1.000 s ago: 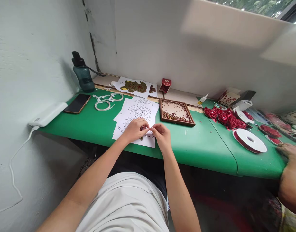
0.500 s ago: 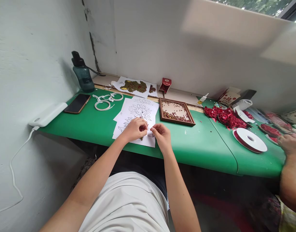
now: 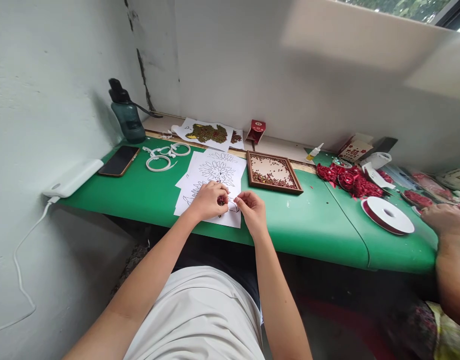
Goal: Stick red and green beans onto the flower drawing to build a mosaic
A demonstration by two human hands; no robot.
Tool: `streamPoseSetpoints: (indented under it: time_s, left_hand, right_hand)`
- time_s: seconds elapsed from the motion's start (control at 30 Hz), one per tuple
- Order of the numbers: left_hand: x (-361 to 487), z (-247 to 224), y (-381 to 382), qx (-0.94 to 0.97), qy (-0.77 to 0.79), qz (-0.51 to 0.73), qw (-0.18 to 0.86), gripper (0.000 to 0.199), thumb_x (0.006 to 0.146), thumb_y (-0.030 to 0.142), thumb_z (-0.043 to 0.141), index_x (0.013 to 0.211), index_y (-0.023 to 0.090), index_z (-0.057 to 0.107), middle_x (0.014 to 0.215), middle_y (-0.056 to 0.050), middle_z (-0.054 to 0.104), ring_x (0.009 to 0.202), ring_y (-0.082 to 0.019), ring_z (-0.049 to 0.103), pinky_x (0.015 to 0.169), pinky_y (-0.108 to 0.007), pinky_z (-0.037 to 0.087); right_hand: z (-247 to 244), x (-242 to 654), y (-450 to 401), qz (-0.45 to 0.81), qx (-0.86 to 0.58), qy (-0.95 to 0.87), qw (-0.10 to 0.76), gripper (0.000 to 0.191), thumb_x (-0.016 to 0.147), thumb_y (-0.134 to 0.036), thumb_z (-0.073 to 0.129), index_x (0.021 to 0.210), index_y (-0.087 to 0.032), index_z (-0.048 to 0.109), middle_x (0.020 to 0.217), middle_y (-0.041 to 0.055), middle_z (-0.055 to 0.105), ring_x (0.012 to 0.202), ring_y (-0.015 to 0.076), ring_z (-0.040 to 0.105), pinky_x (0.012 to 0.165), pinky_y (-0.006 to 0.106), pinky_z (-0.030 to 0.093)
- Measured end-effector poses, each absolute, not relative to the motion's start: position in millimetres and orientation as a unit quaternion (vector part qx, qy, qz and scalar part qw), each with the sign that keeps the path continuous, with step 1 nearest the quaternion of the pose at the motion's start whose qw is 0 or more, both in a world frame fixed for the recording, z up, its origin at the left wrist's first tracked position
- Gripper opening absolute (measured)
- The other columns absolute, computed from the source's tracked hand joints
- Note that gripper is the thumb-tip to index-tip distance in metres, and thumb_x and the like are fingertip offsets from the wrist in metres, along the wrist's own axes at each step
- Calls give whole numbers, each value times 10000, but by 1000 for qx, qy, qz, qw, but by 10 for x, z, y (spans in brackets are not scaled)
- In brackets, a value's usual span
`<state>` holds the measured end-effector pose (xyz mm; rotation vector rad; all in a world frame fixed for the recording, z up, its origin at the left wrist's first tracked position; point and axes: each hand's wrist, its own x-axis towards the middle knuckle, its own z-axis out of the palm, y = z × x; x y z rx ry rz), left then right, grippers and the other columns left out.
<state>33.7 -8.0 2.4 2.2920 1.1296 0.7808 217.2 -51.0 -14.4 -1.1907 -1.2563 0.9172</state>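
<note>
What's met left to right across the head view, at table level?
White box → phone → coiled white cables → left hand → right hand → framed tray → small bottle → ribbon spool → co-worker's hand

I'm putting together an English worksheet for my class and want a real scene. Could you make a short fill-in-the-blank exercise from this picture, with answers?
1. The white sheets beneath the left hand are made of ____.
2. The tabletop is coloured ____.
3. In the picture, the brown-framed tray lies to the ____ of those sheets.
4. Near the bottle lies a dark-screened ____.

Answers: paper; green; right; phone.
</note>
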Motion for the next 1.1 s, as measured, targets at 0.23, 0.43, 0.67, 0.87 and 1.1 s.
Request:
streamPoseSetpoints:
  time_s: [0.23,0.43,0.67,0.87,1.1]
  left_hand:
    - [350,44,-94,829,434,269,228,71,793,196,676,738,238,664,1151,15,736,1183,-265,572,1043,-484,436]
    - [338,27,-61,816,422,307,249,107,835,152,625,844,243,681,1148,10,728,1150,-250,582,1025,-464,457]
    - [332,-9,-35,801,418,331,272,209,886,88,547,926,240,684,1127,-7,719,1129,-236,569,994,-418,493]
    - [347,-25,-15,816,422,306,250,99,902,234,670,998,256,684,1149,-5,708,1120,-248,570,985,-435,477]
    - [348,-14,-1,820,432,275,256,171,898,257,680,1065,293,692,1243,9,696,1201,-258,562,1045,-454,446]
  right_hand:
    - [-141,2167,-511,380,-506,-534,561,219,842,-396,786,836,-216,662,749,-10,628,679,144,543,627,293,444]
    - [-139,2165,-518,373,-515,-535,556,227,838,-412,781,847,-215,669,760,-5,640,675,144,552,622,293,456]
    - [-183,2160,-510,365,-533,-530,549,228,834,-423,763,912,-213,719,800,14,678,700,164,582,649,320,482]
    - [-202,2166,-512,350,-539,-534,549,202,859,-401,725,945,-219,720,830,23,693,733,183,615,673,333,486]
    - [-237,2182,-503,340,-533,-547,548,172,921,-361,649,1010,-227,709,866,34,724,819,208,676,722,339,498]
